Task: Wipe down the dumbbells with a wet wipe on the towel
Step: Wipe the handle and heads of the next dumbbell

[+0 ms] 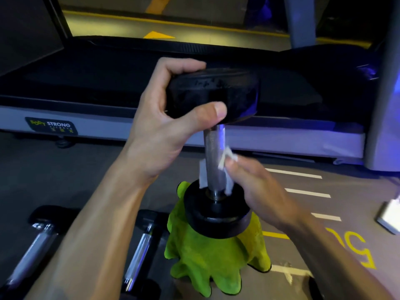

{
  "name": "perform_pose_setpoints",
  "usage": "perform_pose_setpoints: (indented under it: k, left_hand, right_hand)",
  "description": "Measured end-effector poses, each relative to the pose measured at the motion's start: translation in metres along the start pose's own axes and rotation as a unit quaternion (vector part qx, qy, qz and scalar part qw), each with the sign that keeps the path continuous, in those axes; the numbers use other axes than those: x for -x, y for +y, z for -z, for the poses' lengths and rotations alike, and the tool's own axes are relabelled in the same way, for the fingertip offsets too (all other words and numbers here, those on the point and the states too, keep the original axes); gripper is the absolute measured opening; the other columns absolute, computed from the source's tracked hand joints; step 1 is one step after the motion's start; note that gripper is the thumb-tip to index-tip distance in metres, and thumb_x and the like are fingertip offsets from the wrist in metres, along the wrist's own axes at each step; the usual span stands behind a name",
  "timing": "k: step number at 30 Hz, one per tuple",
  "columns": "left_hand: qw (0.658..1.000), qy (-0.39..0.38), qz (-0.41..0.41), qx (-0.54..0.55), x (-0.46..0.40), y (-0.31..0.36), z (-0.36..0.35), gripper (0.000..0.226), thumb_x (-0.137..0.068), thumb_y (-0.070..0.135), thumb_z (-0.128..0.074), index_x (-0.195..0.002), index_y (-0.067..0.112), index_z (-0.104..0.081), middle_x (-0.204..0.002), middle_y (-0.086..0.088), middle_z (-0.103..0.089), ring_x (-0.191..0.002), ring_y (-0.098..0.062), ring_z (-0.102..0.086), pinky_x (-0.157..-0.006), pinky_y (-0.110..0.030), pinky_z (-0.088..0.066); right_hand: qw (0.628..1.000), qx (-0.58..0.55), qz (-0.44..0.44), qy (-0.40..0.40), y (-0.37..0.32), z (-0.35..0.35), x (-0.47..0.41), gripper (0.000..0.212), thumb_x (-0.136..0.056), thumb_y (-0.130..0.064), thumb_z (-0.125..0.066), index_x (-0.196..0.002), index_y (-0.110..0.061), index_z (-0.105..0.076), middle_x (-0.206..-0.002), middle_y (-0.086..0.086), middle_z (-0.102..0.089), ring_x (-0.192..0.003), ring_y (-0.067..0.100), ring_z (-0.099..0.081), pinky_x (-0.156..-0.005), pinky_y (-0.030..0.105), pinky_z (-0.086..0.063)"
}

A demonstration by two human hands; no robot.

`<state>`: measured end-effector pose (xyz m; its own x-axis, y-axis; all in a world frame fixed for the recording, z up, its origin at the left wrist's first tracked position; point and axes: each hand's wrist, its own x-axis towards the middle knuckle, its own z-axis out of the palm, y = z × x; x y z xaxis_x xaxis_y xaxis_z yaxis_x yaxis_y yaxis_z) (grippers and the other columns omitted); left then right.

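Observation:
A black dumbbell [214,148] with a metal handle stands upright, its lower head resting on a crumpled green towel [207,263] on the floor. My left hand [164,126] grips the upper head, thumb on its near edge and fingers over the top. A white wet wipe [226,161] is wrapped round the lower part of the handle, and my right hand [257,187] holds it there, fingers curled round the shaft from the right. The far side of the handle is hidden.
Two more dumbbells [32,250] [140,250] lie on the floor at the lower left. A treadmill [86,89] runs across the back. A white packet [389,215] lies at the right edge, beside white and yellow floor markings.

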<state>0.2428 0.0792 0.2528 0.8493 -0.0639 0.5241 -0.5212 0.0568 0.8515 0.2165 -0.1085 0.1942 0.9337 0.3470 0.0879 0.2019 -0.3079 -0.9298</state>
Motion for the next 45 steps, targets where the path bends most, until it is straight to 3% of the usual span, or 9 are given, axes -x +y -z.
perform_pose_setpoints:
  k: [4,9,12,18,26,34,40,43,45]
  left_hand:
    - [1.0,-0.004,-0.001,-0.009,0.0,0.0,-0.003,0.056,-0.077,0.031,-0.078,-0.125,0.016,-0.054,-0.11,0.012,-0.065,-0.103,0.0,-0.065,-0.092,-0.019,-0.05]
    - [1.0,-0.012,-0.003,-0.008,0.001,0.001,-0.007,0.056,-0.078,0.028,-0.078,-0.126,0.014,-0.054,-0.109,0.013,-0.065,-0.102,0.001,-0.065,-0.091,-0.018,-0.05]
    - [1.0,-0.016,-0.004,-0.01,0.001,0.001,-0.009,0.057,-0.079,0.027,-0.08,-0.127,0.012,-0.053,-0.111,0.011,-0.066,-0.104,-0.001,-0.066,-0.092,-0.02,-0.051]
    - [1.0,-0.002,-0.003,-0.007,0.0,0.0,-0.007,0.057,-0.079,0.027,-0.08,-0.127,0.012,-0.053,-0.109,0.012,-0.066,-0.102,0.0,-0.066,-0.092,-0.018,-0.051]
    - [1.0,0.007,0.002,-0.008,0.0,0.001,-0.004,0.056,-0.079,0.029,-0.081,-0.125,0.015,-0.054,-0.109,0.012,-0.067,-0.103,-0.001,-0.067,-0.092,-0.021,-0.052]
    - [1.0,-0.002,-0.001,-0.015,0.002,0.003,-0.006,0.056,-0.079,0.029,-0.081,-0.126,0.015,-0.053,-0.109,0.011,-0.065,-0.102,-0.001,-0.066,-0.091,-0.02,-0.051]
    - [1.0,-0.007,0.0,-0.009,0.002,0.004,-0.004,0.056,-0.077,0.032,-0.083,-0.125,0.021,-0.054,-0.113,0.008,-0.067,-0.107,-0.007,-0.068,-0.095,-0.025,-0.052]
    - [1.0,-0.011,0.003,-0.013,0.001,0.004,-0.004,0.056,-0.079,0.032,-0.083,-0.126,0.019,-0.055,-0.114,0.007,-0.067,-0.109,-0.007,-0.068,-0.096,-0.026,-0.052]
    - [1.0,-0.008,0.001,-0.019,0.0,0.004,-0.005,0.056,-0.079,0.033,-0.082,-0.126,0.019,-0.055,-0.115,0.007,-0.066,-0.109,-0.007,-0.067,-0.096,-0.026,-0.052]
  right_hand:
    - [0.984,0.174,0.024,-0.018,0.012,0.006,0.026,0.013,-0.107,-0.028,-0.049,-0.112,-0.03,-0.062,-0.102,-0.012,-0.069,-0.098,0.011,-0.065,-0.089,0.042,-0.051]
    - [0.992,0.121,-0.019,0.023,0.009,0.001,0.022,0.031,-0.084,-0.033,-0.074,-0.114,-0.027,-0.067,-0.109,-0.011,-0.077,-0.106,0.007,-0.072,-0.097,0.044,-0.057]
    - [0.991,0.118,-0.02,0.06,0.006,-0.001,0.024,0.032,-0.082,-0.029,-0.083,-0.111,-0.031,-0.071,-0.105,-0.02,-0.077,-0.103,-0.004,-0.071,-0.096,0.034,-0.057]
    - [0.95,0.235,0.072,0.193,0.008,-0.011,0.062,0.031,-0.096,-0.017,-0.066,-0.12,-0.036,-0.072,-0.108,-0.038,-0.067,-0.1,-0.019,-0.062,-0.081,0.002,-0.044]
    - [0.909,0.354,0.177,0.132,-0.006,-0.04,0.072,0.036,-0.091,-0.023,-0.052,-0.118,-0.019,-0.075,-0.12,-0.006,-0.071,-0.114,0.016,-0.068,-0.098,0.025,-0.051]
    - [0.88,0.465,0.089,0.027,-0.006,-0.093,0.04,0.045,-0.08,-0.023,-0.05,-0.114,-0.01,-0.076,-0.125,0.007,-0.073,-0.124,0.027,-0.065,-0.113,0.032,-0.035]
    - [0.934,0.321,0.152,0.022,-0.019,-0.052,0.074,0.033,-0.091,-0.023,-0.05,-0.108,-0.027,-0.078,-0.126,-0.016,-0.072,-0.126,0.0,-0.062,-0.11,0.015,-0.041]
    - [0.997,0.014,-0.005,0.07,-0.036,-0.016,0.073,0.028,-0.097,-0.024,-0.054,-0.101,-0.028,-0.081,-0.112,-0.016,-0.078,-0.109,0.0,-0.07,-0.092,0.014,-0.049]
    - [0.971,-0.158,-0.1,0.15,-0.025,0.007,0.062,0.028,-0.099,-0.023,-0.055,-0.107,-0.016,-0.08,-0.109,0.01,-0.079,-0.103,0.022,-0.075,-0.093,0.037,-0.054]
